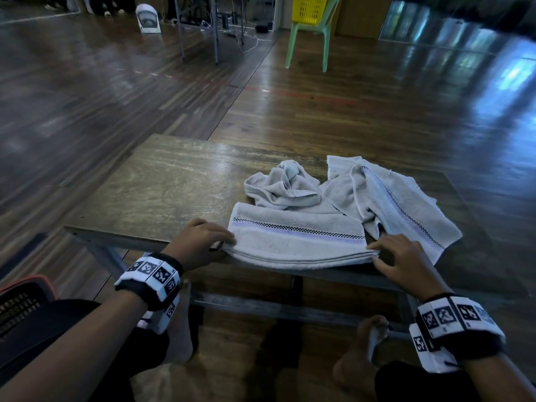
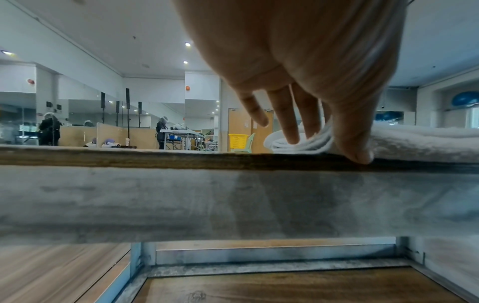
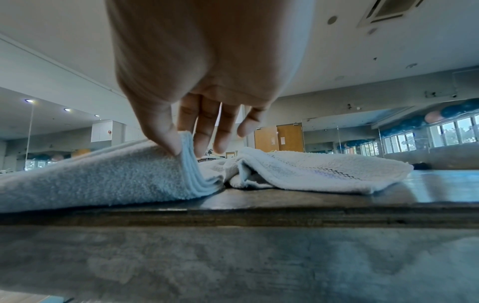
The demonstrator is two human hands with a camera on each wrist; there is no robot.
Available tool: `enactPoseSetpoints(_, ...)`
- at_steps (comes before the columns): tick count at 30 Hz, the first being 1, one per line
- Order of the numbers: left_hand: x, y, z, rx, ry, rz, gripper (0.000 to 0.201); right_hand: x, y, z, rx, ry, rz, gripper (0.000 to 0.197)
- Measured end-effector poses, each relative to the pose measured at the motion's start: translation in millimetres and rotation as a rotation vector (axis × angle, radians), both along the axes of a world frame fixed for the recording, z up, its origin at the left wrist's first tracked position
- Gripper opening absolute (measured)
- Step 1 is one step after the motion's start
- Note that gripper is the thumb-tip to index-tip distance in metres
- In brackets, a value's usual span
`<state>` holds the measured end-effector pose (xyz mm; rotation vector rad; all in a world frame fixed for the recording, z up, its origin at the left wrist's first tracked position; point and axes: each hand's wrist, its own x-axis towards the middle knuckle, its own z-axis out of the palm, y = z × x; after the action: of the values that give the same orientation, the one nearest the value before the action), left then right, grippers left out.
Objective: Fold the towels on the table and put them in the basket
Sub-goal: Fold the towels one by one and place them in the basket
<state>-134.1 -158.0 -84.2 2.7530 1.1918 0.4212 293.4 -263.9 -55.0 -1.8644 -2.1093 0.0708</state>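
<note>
From the head view: a folded towel [image 1: 295,242] lies along the near edge of the wooden table [image 1: 162,184], striped band up. The left hand [image 1: 200,242] pinches its left end, fingers on top. The right hand [image 1: 403,262] has the right end, fingers on top, thumb below at the edge. Behind it sit a crumpled towel [image 1: 284,187] and a loosely spread towel [image 1: 400,204], touching each other. A dark basket [image 1: 20,303] with an orange rim shows at lower left beside the person's knee.

Left wrist view now: the left hand [image 2: 305,78] reaches down onto the table edge [image 2: 155,160], fingers [image 2: 290,123] on the towel layers [image 2: 425,141], thumb at the rim; the grip is a pinch on the cloth.

Right wrist view: the right hand [image 3: 204,67] pinches the stacked corner of the folded towel [image 3: 103,176], thumb against the layers, and that corner is raised off the table [image 3: 285,213]. The spread towel [image 3: 324,172] lies just beyond.
</note>
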Motion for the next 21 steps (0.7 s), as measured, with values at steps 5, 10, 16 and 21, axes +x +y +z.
enactPoseSetpoints(5,-0.9,-5.5,6.3,-0.005,-0.149,-0.001,0.028,-0.2,-2.6,4.6,-0.005,0.042,-0.02,0.026)
enactPoseSetpoints(10,6.8,-16.7,46.7,-0.105,-0.494,0.007,0.027,-1.2,-3.2,23.8,0.076,0.333,-0.046,0.026)
enactPoseSetpoints(16,1.6,-22.6,97.7,-0.485,-0.846,0.06,0.006,-5.0,-5.3,63.6,0.106,0.813,-0.06,0.039)
enactPoseSetpoints(21,6.0,5.2,77.9,-0.529,-0.49,0.199,0.005,-11.2,26.6,51.8,-0.161,0.629,-0.13,0.024)
